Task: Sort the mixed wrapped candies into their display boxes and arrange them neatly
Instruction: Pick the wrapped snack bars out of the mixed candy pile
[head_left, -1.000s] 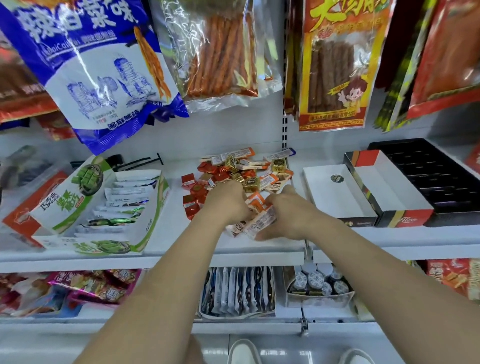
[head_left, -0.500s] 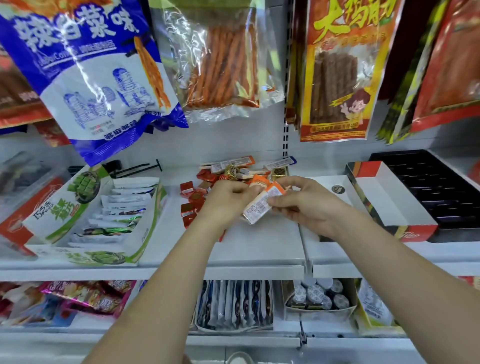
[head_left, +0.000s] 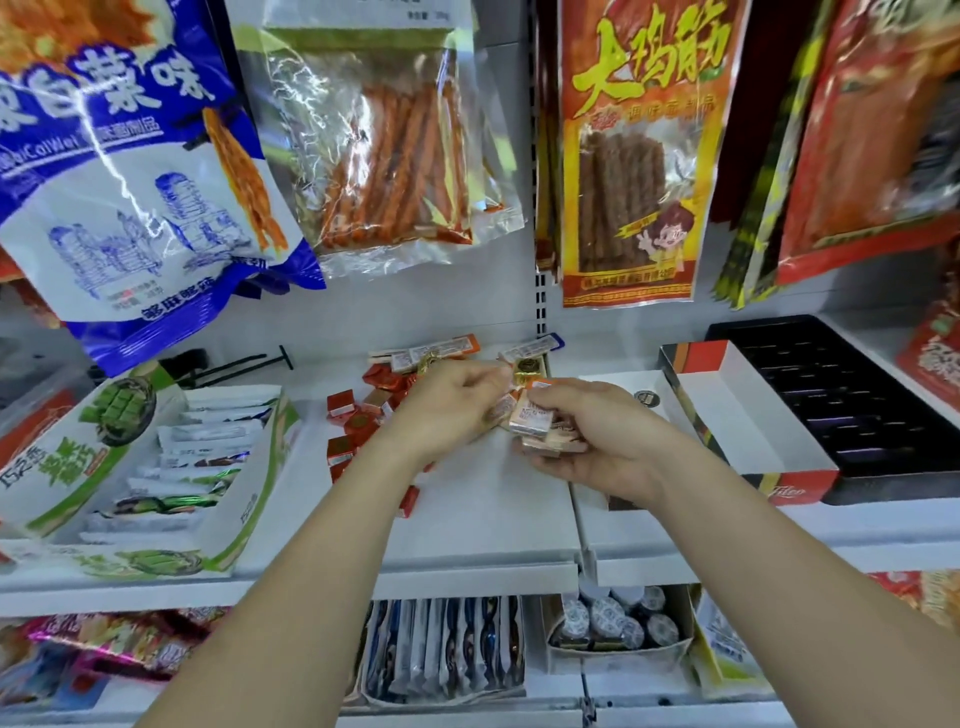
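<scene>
A mixed pile of wrapped candies (head_left: 363, 410) lies on the white shelf (head_left: 483, 525): small red squares, gold pieces and long orange-white bars at the back. My right hand (head_left: 587, 436) is shut on a small stack of orange-white bar candies (head_left: 535, 421). My left hand (head_left: 452, 405) hovers over the pile, its fingertips touching the left end of that stack. A white, empty display box (head_left: 727, 415) with a red and black rim stands to the right. A second white box (head_left: 618, 384) lies partly hidden behind my right hand.
A green-and-white display box (head_left: 228, 499) with wrapped bars stands at the left. A black plastic tray (head_left: 841, 395) sits at the far right. Snack bags (head_left: 384, 140) hang above the shelf. Lower shelves hold packets and small cups (head_left: 618, 618).
Both hands lifted from the pile with bar candies. The bars have gathered into a stack in my right hand, and the hands have shifted slightly right.
</scene>
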